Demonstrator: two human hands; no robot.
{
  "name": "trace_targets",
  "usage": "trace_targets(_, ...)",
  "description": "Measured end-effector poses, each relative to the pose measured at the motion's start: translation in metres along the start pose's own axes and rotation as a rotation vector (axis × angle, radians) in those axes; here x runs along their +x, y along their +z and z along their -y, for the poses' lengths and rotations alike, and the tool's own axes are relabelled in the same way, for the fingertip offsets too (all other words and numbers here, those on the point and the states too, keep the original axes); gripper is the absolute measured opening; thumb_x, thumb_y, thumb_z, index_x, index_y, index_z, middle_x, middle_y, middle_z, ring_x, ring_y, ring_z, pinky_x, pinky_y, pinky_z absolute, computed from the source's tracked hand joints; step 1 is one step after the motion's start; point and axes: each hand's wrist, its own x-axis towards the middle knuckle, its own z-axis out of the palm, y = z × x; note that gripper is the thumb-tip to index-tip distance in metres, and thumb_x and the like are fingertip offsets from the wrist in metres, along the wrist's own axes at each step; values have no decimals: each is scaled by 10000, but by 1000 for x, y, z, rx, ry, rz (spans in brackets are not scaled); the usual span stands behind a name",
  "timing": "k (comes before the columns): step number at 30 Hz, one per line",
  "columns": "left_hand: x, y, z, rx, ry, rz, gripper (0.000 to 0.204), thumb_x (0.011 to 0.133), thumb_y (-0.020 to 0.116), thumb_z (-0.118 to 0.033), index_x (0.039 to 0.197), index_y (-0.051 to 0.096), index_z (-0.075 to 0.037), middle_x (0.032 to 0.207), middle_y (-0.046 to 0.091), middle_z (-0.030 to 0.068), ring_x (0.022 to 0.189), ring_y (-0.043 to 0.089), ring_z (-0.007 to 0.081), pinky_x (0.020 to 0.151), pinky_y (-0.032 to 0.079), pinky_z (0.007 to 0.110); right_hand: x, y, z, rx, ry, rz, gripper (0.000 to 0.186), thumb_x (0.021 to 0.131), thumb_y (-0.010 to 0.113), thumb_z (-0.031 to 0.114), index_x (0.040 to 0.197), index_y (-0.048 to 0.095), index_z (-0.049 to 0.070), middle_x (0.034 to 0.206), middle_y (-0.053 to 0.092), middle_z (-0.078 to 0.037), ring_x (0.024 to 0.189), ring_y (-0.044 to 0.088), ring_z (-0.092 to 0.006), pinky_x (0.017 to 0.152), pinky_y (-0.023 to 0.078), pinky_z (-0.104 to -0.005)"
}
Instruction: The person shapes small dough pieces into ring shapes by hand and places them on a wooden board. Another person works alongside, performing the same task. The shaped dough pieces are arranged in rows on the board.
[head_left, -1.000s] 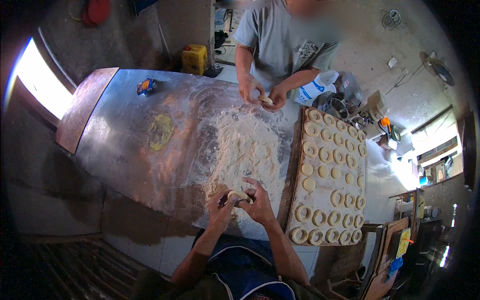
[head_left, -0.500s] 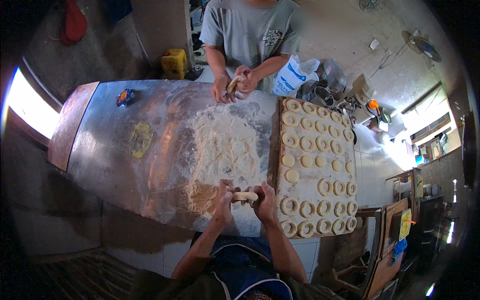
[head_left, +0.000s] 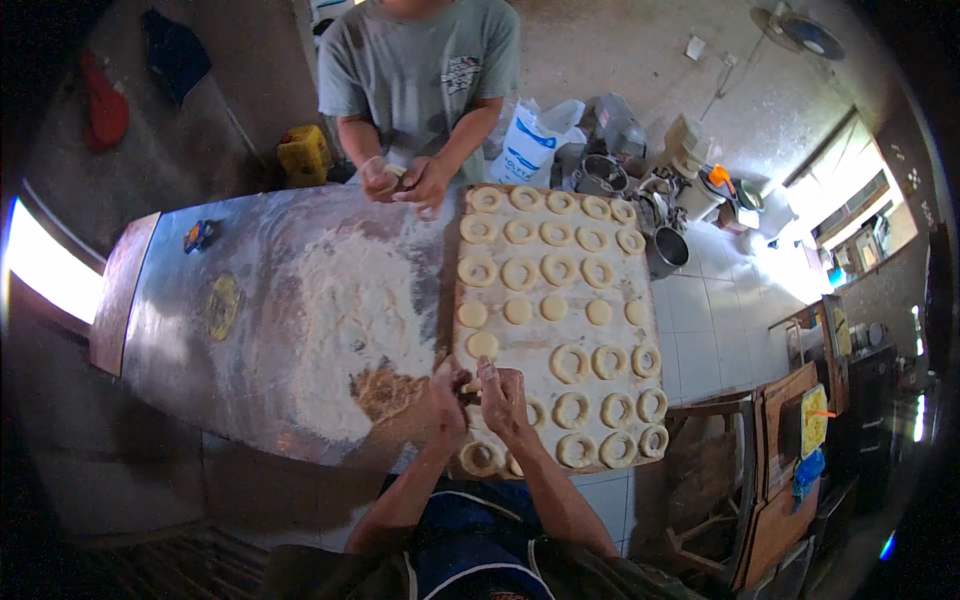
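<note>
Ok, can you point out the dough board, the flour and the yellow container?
Dough board (head_left: 524, 350): head view, bare patch of its top.
Flour (head_left: 352, 312): head view, middle of the spread.
Yellow container (head_left: 304, 156): head view, its side.

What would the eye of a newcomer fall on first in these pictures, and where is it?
Probably the rows of pale dough rings, with flat dough discs among them, on the board right of the middle. Over that board's near left part, the left hand and right hand meet around a piece of dough, mostly hidden. Left of the board, white flour spreads over the table.
</note>
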Motion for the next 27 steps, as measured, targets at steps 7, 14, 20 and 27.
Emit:
trace_targets(7, -4, 30, 45, -130, -28, 125, 340, 1003, 395, -345, 891, 553, -65, 755, 571, 52, 703, 583, 198, 662, 491, 356, -6, -60, -11, 36, 37, 137, 637, 1030, 383, 405, 617, 505, -63, 491, 379, -156, 486, 362, -232, 522, 354, -429)
trace_targets(14, -9, 60, 23, 667, 636, 82, 308, 1005, 431, -325, 894, 517, -50, 798, 574, 88, 713, 595, 253, 645, 471, 391, -7, -87, -38, 70, 164, 110, 629, 1038, 363, 423, 640, 499, -45, 497, 413, -167, 512, 433, -255, 534, 373, -436)
trace_targets(20, -6, 55, 42, 853, 457, 246, 257, 987, 475, -265, 1013, 536, -16, 988, 582, 139, 873, 578, 275, 751, 446, 389, -7, -94, -26, 107, -19, -114, 666, 1029, 340, 475, 633, 525, -29, 488, 443, -158, 481, 467, -308, 518, 369, -446)
trace_targets(27, -8, 65, 59, 544, 572, 71, 334, 1000, 421, -318, 870, 524, -29, 771, 527, 95, 735, 513, 258, 704, 434, 382, -7, -106, -29, 37, -12, 153, 626, 1014, 365, 481, 719, 575, -29, 548, 481, -125, 489, 447, -289, 510, 361, -431)
